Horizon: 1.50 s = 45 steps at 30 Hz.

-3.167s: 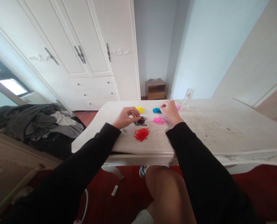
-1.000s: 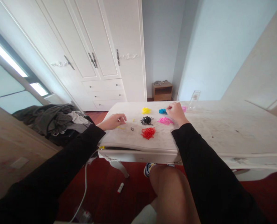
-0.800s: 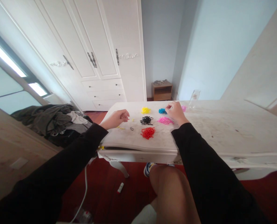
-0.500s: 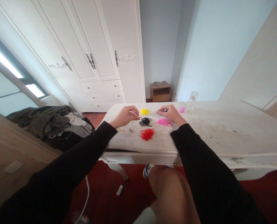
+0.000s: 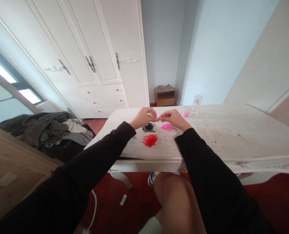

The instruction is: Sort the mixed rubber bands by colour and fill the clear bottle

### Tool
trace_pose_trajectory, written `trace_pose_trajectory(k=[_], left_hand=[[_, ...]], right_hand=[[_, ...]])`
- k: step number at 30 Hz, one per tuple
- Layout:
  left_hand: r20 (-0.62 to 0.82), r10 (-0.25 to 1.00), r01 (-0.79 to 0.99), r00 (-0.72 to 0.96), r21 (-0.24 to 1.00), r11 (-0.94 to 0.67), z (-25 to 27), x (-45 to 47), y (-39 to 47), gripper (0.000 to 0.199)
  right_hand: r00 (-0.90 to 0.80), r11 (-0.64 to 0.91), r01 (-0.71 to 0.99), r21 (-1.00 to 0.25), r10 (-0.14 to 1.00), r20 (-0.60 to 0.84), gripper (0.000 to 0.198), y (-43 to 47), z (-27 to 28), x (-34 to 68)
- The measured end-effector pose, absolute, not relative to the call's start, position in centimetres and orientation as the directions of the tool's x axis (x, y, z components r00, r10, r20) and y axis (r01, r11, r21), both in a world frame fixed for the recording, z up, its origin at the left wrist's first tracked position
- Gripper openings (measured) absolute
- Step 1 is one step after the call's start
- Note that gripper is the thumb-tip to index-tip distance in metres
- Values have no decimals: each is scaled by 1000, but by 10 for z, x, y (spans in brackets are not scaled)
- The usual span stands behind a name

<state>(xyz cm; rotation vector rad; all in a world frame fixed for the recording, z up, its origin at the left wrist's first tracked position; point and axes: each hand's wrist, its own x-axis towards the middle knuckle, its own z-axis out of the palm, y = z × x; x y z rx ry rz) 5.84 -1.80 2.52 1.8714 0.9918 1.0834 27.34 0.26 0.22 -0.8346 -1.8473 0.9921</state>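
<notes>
Over the white table, my left hand [image 5: 144, 117] and my right hand [image 5: 173, 119] meet fingertip to fingertip. Both pinch a small red rubber band [image 5: 158, 120], partly hidden by the fingers. Just below my left hand lies a pile of black rubber bands [image 5: 148, 127]. A pile of pink rubber bands [image 5: 168, 127] sits under my right hand. Nearer the front edge is a pile of red rubber bands [image 5: 150, 140]. Some yellow [image 5: 149, 114] shows past my left fingers; the rest of that pile is hidden.
A clear glass vessel [image 5: 196, 104] and a small pink object [image 5: 185, 114] stand at the table's back. The white table [image 5: 222, 136] stretches right. Clothes [image 5: 69, 130] are heaped at left, a white wardrobe [image 5: 103, 65] stands behind, and a small white-and-red object [image 5: 123, 200] lies on the floor.
My left hand has moved right with the red rubber band, now covering most of the yellow pile. My right hand has shifted left to meet it and pinches the band too.
</notes>
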Motion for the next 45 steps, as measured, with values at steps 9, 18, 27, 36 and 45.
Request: trace_pose_trajectory(k=[9, 18, 27, 36, 45], left_hand=[[388, 860, 305, 331, 819, -486, 12, 76, 0, 21], [441, 827, 462, 349, 687, -562, 23, 107, 0, 9], [440, 855, 345, 275, 785, -515, 20, 82, 2, 7], [238, 786, 577, 571, 565, -590, 44, 42, -48, 16], [125, 840, 689, 527, 516, -509, 49, -12, -68, 33]], right_hand=[[94, 498, 255, -829, 840, 534, 17, 16, 3, 281], [122, 486, 271, -831, 839, 531, 17, 15, 1, 283], [-230, 441, 43, -896, 878, 421, 36, 9, 1, 277], [-203, 417, -22, -908, 888, 413, 54, 6, 6, 274], [-209, 425, 31, -905, 888, 410, 56, 7, 3, 275]])
